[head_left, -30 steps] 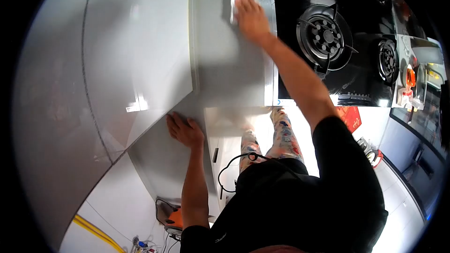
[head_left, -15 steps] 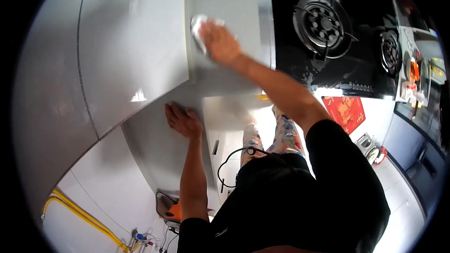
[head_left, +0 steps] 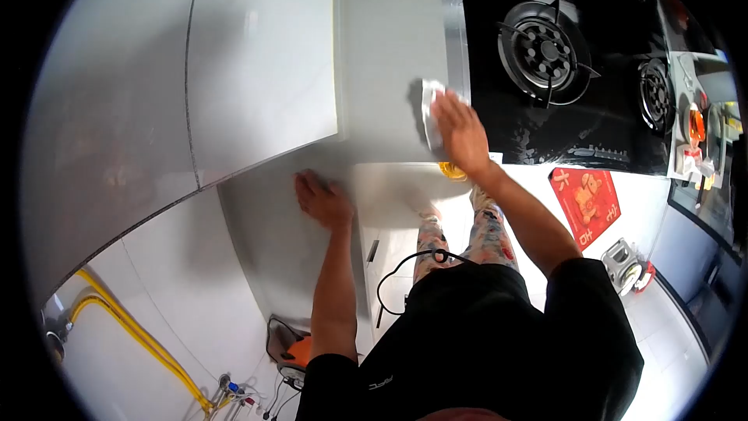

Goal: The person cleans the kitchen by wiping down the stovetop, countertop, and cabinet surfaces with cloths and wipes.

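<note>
My right hand (head_left: 461,134) presses a folded white cloth (head_left: 429,105) on the grey countertop (head_left: 389,47), close to the metal edge of the black gas hob (head_left: 487,54). Its fingers lie over the cloth and cover much of it; whether it is fabric or paper I cannot tell. Lower down and to the left, my left hand (head_left: 323,201) rests on the counter around the corner, fingers apart and nothing in it.
Overhead cabinets (head_left: 265,47) hang over the counter's left side. A burner (head_left: 545,51) with a pan support sits on the hob. An orange-and-black appliance (head_left: 296,349) stands by my left elbow, near yellow hoses (head_left: 140,335). A red mat (head_left: 586,204) lies on the floor.
My right hand and the white cloth have moved from beside the cabinet across the counter, toward the hob and nearer my body. My left hand stays resting on the counter; the view has shifted slightly.
</note>
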Action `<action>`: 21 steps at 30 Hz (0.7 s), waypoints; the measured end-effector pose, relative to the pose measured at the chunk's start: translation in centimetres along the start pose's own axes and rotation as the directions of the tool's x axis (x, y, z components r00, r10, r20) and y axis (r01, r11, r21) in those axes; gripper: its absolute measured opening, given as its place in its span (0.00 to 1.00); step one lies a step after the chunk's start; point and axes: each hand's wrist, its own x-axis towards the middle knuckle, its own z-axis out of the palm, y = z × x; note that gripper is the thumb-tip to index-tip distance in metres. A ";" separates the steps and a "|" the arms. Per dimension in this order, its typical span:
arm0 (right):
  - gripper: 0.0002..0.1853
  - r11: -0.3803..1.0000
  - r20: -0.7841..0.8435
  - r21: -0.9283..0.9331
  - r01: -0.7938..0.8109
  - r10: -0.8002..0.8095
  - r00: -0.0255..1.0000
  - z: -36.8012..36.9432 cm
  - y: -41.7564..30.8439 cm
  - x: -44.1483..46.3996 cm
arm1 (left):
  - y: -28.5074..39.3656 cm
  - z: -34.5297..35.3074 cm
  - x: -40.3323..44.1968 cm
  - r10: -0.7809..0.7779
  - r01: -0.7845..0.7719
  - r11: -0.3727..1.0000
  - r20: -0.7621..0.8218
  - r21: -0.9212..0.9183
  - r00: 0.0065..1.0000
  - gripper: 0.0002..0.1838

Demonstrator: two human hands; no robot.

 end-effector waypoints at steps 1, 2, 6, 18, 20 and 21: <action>0.25 1.000 -0.066 -0.006 -0.027 0.026 0.997 0.4 0.5 2.9 | -0.1 0.1 0.0 -0.017 0.017 1.000 0.027 0.010 0.999 0.34; 0.23 0.997 -0.136 0.055 -0.062 0.069 0.988 0.9 0.7 5.8 | -0.2 0.1 0.1 -0.032 0.031 0.999 0.053 0.019 0.998 0.35; 0.19 0.516 -0.087 0.828 -0.221 0.508 0.857 4.3 -4.6 15.7 | -0.3 0.2 0.0 0.015 -0.015 1.000 0.000 0.007 1.000 0.35; 0.41 0.098 -0.401 0.916 0.390 0.155 0.903 -14.2 -24.5 18.5 | -3.5 5.7 -2.5 -0.140 0.151 0.676 0.075 -0.722 0.987 0.36; 0.40 0.384 -0.558 0.752 0.535 -0.061 0.828 -15.9 -23.3 19.9 | -3.6 5.3 -2.3 -0.096 0.125 0.747 0.080 -0.653 0.992 0.36; 0.40 0.460 -0.520 0.770 0.443 0.048 0.853 -11.9 -23.3 21.2 | -2.3 3.5 -1.2 -0.010 0.015 0.953 0.018 -0.304 1.000 0.36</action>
